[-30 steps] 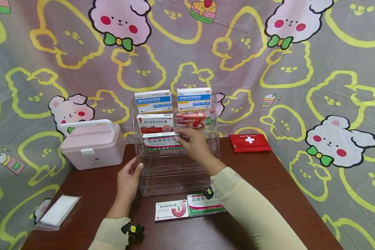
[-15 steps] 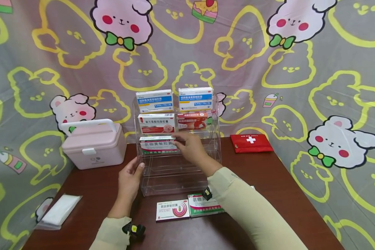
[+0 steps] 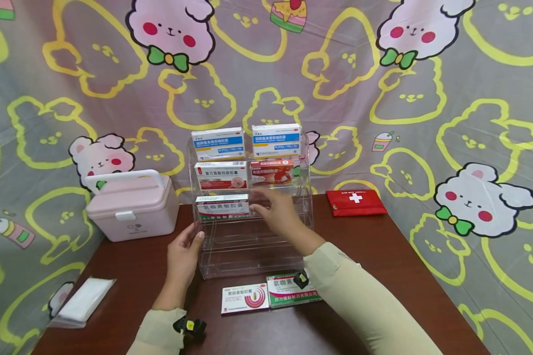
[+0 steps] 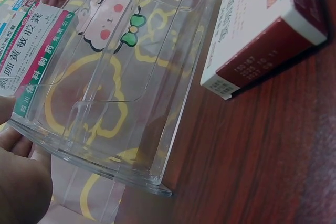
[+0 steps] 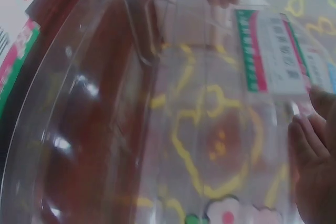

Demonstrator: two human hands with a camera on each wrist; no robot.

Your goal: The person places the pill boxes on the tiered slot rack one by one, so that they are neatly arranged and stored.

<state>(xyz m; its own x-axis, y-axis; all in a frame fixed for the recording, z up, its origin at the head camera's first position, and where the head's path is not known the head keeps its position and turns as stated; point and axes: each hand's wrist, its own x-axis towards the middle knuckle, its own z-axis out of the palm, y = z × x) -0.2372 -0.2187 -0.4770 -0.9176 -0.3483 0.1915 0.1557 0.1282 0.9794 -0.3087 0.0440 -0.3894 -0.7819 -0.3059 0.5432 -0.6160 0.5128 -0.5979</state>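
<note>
A clear acrylic tiered rack (image 3: 244, 268) stands on the table. My left hand (image 3: 184, 254) grips its left side, thumb in front and fingers behind, as the left wrist view shows. On the third tier, at the left, sits a white, green and magenta medicine box (image 3: 222, 207). My right hand (image 3: 277, 212) is at that box's right end, fingers loosely bent and nothing pinched between them. Above it are a white-and-red medicine box (image 3: 221, 176) and a red medicine box (image 3: 272, 172). Two blue-and-white medicine boxes (image 3: 217, 144) fill the top tier.
In front of the rack lie a white medicine box with pink rings (image 3: 245, 299) and a green-and-white medicine box (image 3: 290, 291), partly under the right sleeve. A pink case (image 3: 133, 209) and a white packet (image 3: 85, 298) are at left, a red first aid pouch (image 3: 355, 203) at right.
The green-and-magenta box has shifted left and settled squarely into the third tier. My right hand has let go of it and drawn slightly right. The left hand stays on the rack.
</note>
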